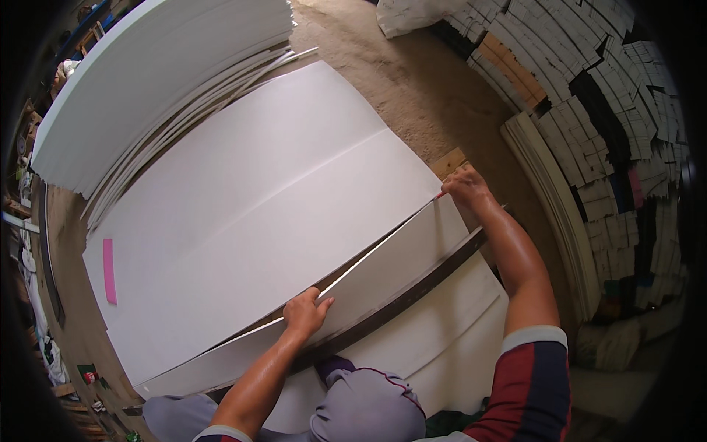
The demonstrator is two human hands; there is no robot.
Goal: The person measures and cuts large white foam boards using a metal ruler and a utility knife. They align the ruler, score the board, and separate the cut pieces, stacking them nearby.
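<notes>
A large white foam-like sheet lies flat before me, with a narrow gap along its near side. Beyond that gap is a narrower white strip, its edge lifted near the middle. My left hand grips this raised edge, fingers curled over it and thumb out. At the sheet's far right corner my right hand is closed round a small tool, mostly hidden in the fist; only a red bit shows. A long dark straight bar lies across the strip, near my knees.
A tall stack of white sheets stands at the far left, with thin white offcuts beside it. A pink strip lies on the sheet's left end. Piled white pieces and leaning boards line the right. Sandy floor lies beyond.
</notes>
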